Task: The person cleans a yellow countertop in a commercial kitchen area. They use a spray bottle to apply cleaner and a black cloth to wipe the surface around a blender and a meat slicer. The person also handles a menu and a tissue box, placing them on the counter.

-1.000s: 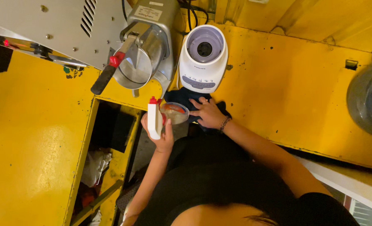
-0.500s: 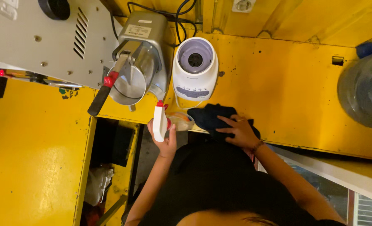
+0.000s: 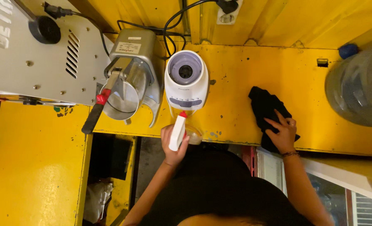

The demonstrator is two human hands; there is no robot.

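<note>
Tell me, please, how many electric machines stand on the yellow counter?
3. A large grey machine at the far left, a silver machine with a lever beside it, and a white blender base above the left hand. Others may be outside the frame.

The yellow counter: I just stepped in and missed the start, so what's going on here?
A person stands at the yellow counter, seen from above. The left hand holds a white spray bottle with a red nozzle upright near the counter's front edge, just in front of a white blender base. The right hand presses flat on a dark cloth lying on the counter. A metal lever machine stands left of the blender base, and a big clear water jug sits at the far right.
</note>
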